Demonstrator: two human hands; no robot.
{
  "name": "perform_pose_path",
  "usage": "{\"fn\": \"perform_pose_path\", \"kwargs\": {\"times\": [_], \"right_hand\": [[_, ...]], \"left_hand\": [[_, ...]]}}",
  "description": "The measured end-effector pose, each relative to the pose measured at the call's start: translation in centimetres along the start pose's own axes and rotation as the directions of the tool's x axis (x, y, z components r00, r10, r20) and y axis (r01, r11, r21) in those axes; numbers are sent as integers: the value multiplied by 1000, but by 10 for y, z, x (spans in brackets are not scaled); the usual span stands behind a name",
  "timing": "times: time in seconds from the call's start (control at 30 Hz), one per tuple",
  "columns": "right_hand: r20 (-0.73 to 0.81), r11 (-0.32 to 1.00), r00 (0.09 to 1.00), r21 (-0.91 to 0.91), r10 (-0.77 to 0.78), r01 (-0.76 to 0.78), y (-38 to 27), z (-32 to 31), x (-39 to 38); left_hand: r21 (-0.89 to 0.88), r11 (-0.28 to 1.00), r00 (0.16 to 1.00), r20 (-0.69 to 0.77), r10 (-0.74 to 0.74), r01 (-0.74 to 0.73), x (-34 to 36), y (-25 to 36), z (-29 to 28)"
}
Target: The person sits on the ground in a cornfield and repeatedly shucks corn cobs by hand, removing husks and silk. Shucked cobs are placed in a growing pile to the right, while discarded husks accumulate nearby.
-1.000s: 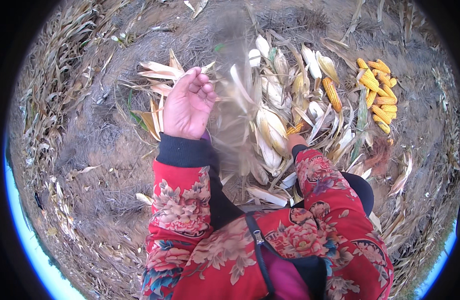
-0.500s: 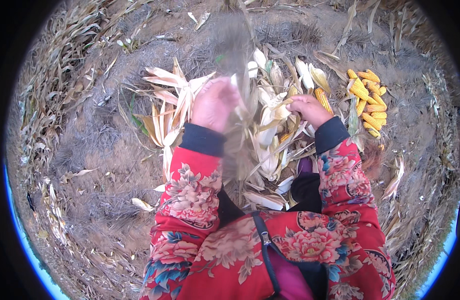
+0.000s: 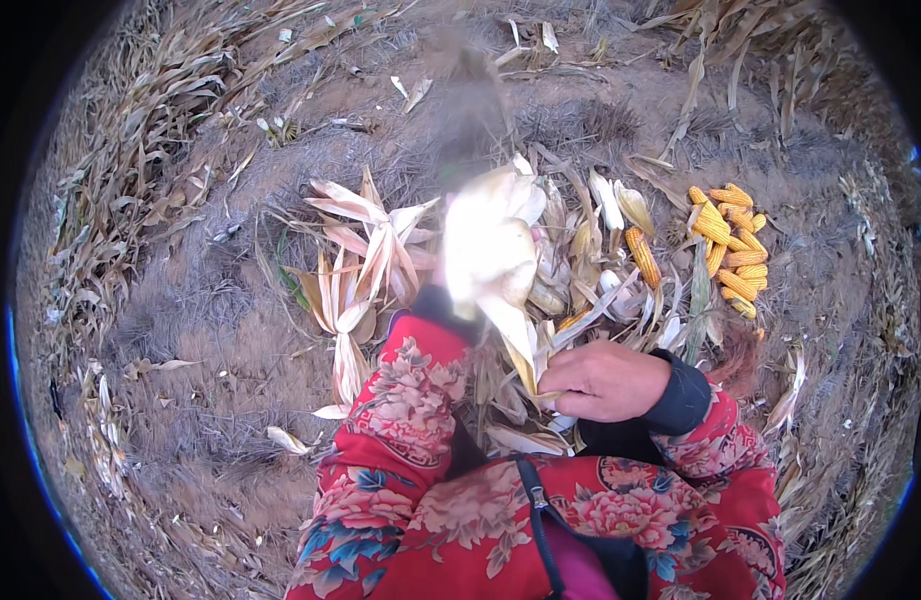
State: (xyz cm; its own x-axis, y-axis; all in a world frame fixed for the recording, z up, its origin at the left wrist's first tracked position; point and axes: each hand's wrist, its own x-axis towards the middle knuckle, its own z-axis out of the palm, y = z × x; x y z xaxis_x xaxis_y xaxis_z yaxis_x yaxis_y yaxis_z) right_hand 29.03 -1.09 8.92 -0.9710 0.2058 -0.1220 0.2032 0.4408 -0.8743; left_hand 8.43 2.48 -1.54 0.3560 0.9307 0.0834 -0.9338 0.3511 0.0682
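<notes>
Between my hands, an ear of corn in pale husk [image 3: 517,250] is held up, its left side washed out by glare. My left hand [image 3: 441,272] is closed about it, mostly hidden by the ear and the glare. Lower down, my right hand [image 3: 609,382] pinches a strip of husk [image 3: 519,345] that hangs from the ear; its fingers are pressed together on the tip. Behind and beside the ear lie loose husks [image 3: 581,245] and a bare yellow cob of corn [image 3: 643,258].
Several husked yellow cobs [image 3: 726,225] form a pile at the right. Opened, empty dry husks [image 3: 366,255] lie at the left. Dry stalks and leaves [image 3: 131,170] heap along the far left. Dirt and straw [image 3: 221,320] cover the ground. A blurred dark streak crosses the top middle.
My right hand has come down and nearer, pulling a husk strip toward me. The ear at my left hand now shows large and bright. The view has shifted slightly.
</notes>
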Motion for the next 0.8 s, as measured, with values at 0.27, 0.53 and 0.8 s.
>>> {"fn": "perform_pose_path", "kwargs": {"times": [0.27, 0.53, 0.8], "right_hand": [[-383, 855, 872, -293, 305, -427, 100, 3, -28], [-532, 535, 642, 817, 551, 218, 85, -43, 10], [-666, 687, 582, 687, 466, 236, 75, -34, 23]], "left_hand": [[691, 717, 911, -231, 341, -94, 2, 4, 9], [952, -302, 970, 23, 243, 53, 9, -42, 16], [978, 80, 965, -201, 166, 190, 8, -36, 18]]}}
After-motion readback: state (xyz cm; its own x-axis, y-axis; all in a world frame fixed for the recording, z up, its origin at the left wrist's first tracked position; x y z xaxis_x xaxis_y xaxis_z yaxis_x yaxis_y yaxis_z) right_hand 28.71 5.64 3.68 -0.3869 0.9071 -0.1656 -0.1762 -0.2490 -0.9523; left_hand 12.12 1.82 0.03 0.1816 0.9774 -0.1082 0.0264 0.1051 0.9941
